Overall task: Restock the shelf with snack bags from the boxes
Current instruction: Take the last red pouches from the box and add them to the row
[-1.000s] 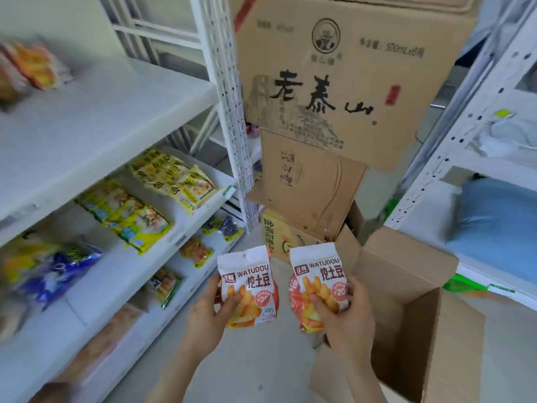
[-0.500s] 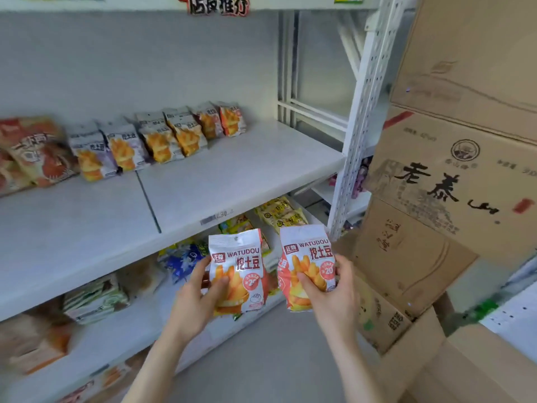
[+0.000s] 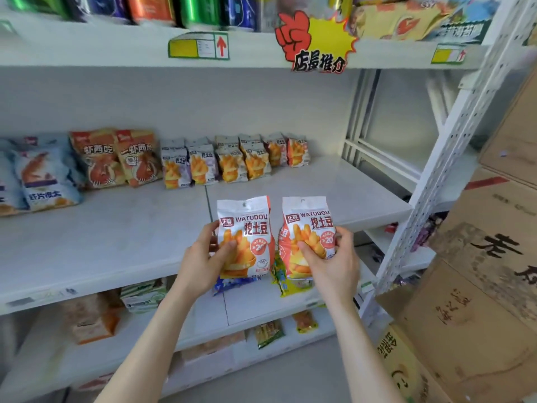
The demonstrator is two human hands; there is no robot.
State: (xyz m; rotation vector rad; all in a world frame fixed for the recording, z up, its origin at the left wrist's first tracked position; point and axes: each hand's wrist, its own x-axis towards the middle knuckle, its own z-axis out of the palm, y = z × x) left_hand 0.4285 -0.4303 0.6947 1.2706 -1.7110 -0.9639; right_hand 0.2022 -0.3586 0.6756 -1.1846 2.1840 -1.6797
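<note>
My left hand (image 3: 203, 260) grips one white-and-orange WATUDOU snack bag (image 3: 247, 225) by its lower left side. My right hand (image 3: 334, 263) grips a second, matching snack bag (image 3: 308, 222) by its lower right side. Both bags stand upright, side by side, just in front of the middle shelf's (image 3: 116, 239) front edge. At the back of that shelf, a row of the same small snack bags (image 3: 232, 159) leans against the wall. The right part of the shelf board is bare.
Larger shrimp-chip bags (image 3: 116, 158) stand at the shelf's left. Cans (image 3: 145, 7) line the top shelf above a red promo sign (image 3: 316, 45). Stacked cardboard boxes (image 3: 488, 286) stand at the right beside a perforated white upright (image 3: 441, 164). Lower shelves hold more packets (image 3: 142, 295).
My view has swung up and left from the boxes to face the shelf. Both hands have carried the two bags upward to the middle shelf's front edge.
</note>
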